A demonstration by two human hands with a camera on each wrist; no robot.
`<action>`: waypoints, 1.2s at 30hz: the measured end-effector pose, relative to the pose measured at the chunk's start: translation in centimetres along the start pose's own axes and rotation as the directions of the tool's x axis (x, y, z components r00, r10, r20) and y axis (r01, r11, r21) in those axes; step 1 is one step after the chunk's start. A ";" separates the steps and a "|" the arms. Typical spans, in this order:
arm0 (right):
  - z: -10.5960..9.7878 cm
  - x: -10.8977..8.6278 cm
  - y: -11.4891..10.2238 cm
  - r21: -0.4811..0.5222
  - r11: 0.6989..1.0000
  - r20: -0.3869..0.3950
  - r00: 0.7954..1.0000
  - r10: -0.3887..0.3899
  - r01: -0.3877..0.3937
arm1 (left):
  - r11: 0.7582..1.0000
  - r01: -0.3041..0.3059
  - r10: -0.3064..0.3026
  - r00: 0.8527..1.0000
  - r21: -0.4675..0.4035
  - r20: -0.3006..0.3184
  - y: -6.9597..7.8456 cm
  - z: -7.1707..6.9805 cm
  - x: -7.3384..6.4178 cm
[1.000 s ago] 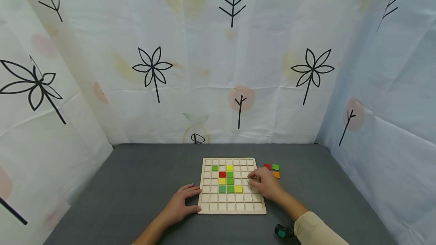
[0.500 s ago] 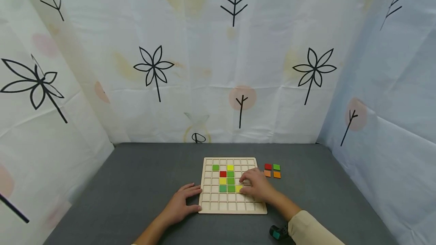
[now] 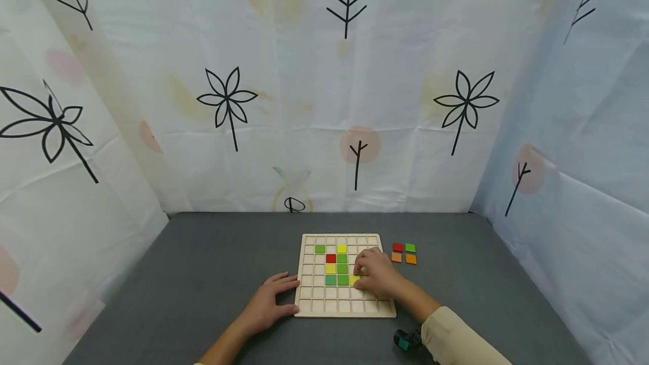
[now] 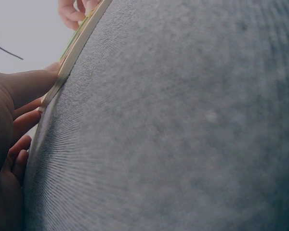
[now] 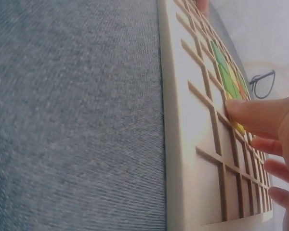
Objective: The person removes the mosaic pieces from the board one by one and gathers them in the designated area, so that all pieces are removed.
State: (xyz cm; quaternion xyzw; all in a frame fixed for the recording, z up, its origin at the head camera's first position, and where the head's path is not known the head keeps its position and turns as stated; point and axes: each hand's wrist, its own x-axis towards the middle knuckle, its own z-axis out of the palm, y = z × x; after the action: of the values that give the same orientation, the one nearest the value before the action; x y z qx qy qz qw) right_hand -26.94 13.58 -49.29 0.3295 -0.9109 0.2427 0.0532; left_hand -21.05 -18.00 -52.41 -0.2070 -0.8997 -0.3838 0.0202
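Observation:
A square wooden grid board (image 3: 316, 307) lies on the dark grey table. Coloured square tiles sit in its cells: red (image 3: 331, 258), yellow and green ones, grouped about the middle. At the lower right of this group, my right hand (image 3: 377, 272) has its thumb and index finger at two sides of a yellow tile (image 3: 354, 279), pinching it at its cell and partly covering it. In the right wrist view the thumb (image 5: 260, 113) lies against the tile. My left hand (image 3: 266, 303) rests at the board's left edge, thumb and fingers spread along it.
Beyond the board's right edge lie loose tiles: red (image 3: 398, 247), green (image 3: 410, 248) and two orange ones (image 3: 411, 259). A dark device with a teal patch (image 3: 404, 344) shows by the right sleeve (image 3: 451, 334). A patterned white curtain (image 3: 304, 83) hangs behind the table.
My right hand has moved left across the board from its right side to the yellow tile, uncovering an orange loose tile. Its thumb and index finger have closed in. The left hand stays put.

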 end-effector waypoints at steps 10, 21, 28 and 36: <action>0.9 -0.5 0.1 -0.053 0.999 -0.110 0.994 -0.002 -0.004 | 0.999 -0.017 0.017 1.000 0.033 -0.005 -0.1 0.0 -0.1; 1.6 -0.8 0.0 -0.003 0.998 -0.159 0.986 0.055 -0.056 | 1.000 0.021 -0.021 1.000 0.016 0.009 -0.2 0.0 0.0; 1.6 -0.9 0.1 0.029 1.000 -0.172 0.985 0.014 -0.009 | 1.000 0.016 -0.016 1.000 0.009 0.011 -0.2 0.0 0.0; 1.8 -1.0 0.3 0.186 0.981 -0.120 0.990 0.073 -0.049 | 1.000 0.016 -0.016 1.000 0.017 0.011 -0.2 0.0 0.0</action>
State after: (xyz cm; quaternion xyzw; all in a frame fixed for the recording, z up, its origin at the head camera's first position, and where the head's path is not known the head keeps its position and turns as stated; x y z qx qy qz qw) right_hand -26.17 13.49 -51.25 0.2888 -0.8894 0.3469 0.0729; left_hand -21.08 -18.13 -52.53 -0.2017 -0.9046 -0.3753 0.0137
